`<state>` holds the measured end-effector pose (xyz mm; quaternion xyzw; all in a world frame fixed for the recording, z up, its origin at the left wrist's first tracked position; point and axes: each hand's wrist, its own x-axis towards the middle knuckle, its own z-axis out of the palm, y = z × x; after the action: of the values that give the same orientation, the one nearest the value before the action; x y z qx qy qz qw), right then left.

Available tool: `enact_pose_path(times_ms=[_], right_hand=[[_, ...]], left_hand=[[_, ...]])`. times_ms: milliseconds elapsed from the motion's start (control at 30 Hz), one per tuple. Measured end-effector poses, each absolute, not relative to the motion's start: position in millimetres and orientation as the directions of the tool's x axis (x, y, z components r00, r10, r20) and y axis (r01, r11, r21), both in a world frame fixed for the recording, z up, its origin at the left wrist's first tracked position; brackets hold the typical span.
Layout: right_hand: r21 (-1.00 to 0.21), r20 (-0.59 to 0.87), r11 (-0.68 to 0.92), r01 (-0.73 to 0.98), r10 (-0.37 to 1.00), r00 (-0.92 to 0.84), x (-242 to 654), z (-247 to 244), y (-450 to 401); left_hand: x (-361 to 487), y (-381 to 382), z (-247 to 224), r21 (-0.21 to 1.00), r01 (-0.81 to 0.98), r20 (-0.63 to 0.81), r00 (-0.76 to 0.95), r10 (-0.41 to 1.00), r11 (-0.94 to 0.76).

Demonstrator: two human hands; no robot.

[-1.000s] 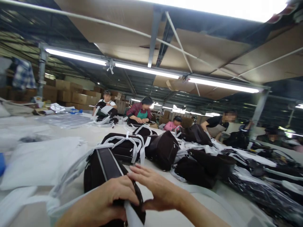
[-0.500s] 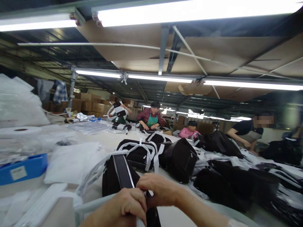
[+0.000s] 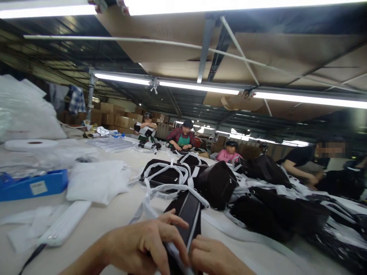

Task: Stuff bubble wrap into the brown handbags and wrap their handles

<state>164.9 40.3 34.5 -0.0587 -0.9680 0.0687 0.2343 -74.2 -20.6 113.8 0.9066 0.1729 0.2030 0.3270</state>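
A black bag (image 3: 187,208) with a grey-edged panel lies in front of me, its straps (image 3: 172,187) wrapped in white material. My left hand (image 3: 143,242) reaches across the bag's near side, fingers spread and bent, fingertips on or just above its surface. At the bag's right edge, my right hand (image 3: 213,255) has its fingers curled and pressed together on the bag. What lies under those fingertips is hidden. The bag's near end is partly covered by both hands.
More black bags (image 3: 219,183) with white-wrapped straps are heaped ahead and right. To the left are white sheets (image 3: 99,179), a blue container (image 3: 48,183) with a label, and a white power strip (image 3: 69,223) with a black cord. Several people work across the table (image 3: 114,217).
The bag has turned and shifted right. My left hand has come off its grip and spread its fingers; my right hand has moved lower and right. The camera view has shifted slightly.
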Motion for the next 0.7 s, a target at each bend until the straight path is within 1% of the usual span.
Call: enact_pose_path(times_ms=[67, 100, 133, 200, 233, 333, 433, 500, 567, 633, 700], right_hand=[[-0.112, 0.4, 0.994, -0.005, 0.04, -0.916, 148.6, 60.8, 36.8], [-0.103, 0.383, 0.994, -0.026, 0.016, -0.923, 138.9, 73.3, 36.3], [-0.119, 0.362, 0.992, -0.033, 0.012, -0.932, 128.5, 83.8, 36.7], [-0.206, 0.289, 0.977, -0.049, 0.013, -0.957, 106.6, 95.5, 41.2], [-0.254, 0.243, 0.965, -0.061, 0.003, -0.97, 95.4, 95.9, 45.4], [-0.367, 0.144, 0.927, -0.081, -0.029, -0.989, 64.5, 80.8, 62.9], [-0.441, 0.143, 0.896, -0.047, 0.018, -0.99, 47.1, 61.4, 75.1], [-0.446, 0.178, 0.895, -0.027, 0.059, -0.982, 45.1, 54.8, 75.6], [-0.426, 0.195, 0.904, 0.024, 0.118, -0.974, 48.3, 52.9, 71.3], [-0.412, 0.179, 0.905, 0.106, 0.195, -0.964, 53.4, 53.3, 65.6], [-0.414, 0.151, 0.894, 0.172, 0.254, -0.955, 58.3, 54.5, 61.1]], left_hand=[[-96.2, -29.3, 115.4, 0.677, 0.245, 0.242, 0.817, 0.524, -0.694], [-107.9, -33.4, 112.9, 0.67, 0.285, 0.245, 0.786, 0.567, -0.685], [-119.6, -37.5, 108.1, 0.665, 0.327, 0.262, 0.74, 0.619, -0.672], [-141.0, -45.1, 92.9, 0.687, 0.38, 0.32, 0.608, 0.727, -0.62], [-150.0, -48.5, 83.1, 0.718, 0.376, 0.348, 0.535, 0.77, -0.586], [-166.8, -54.4, 51.4, 0.838, 0.237, 0.402, 0.342, 0.849, -0.492], [-167.2, -50.3, 24.1, 0.885, 0.055, 0.44, 0.22, 0.87, -0.462], [-161.7, -42.2, 8.9, 0.877, -0.033, 0.479, 0.164, 0.863, -0.48], [-154.5, -33.7, -6.6, 0.848, -0.09, 0.527, 0.05, 0.848, -0.522], [-146.0, -30.4, -22.9, 0.822, -0.077, 0.551, -0.14, 0.822, -0.564], [-134.6, -35.8, -38.2, 0.828, 0.004, 0.528, -0.339, 0.779, -0.56]])
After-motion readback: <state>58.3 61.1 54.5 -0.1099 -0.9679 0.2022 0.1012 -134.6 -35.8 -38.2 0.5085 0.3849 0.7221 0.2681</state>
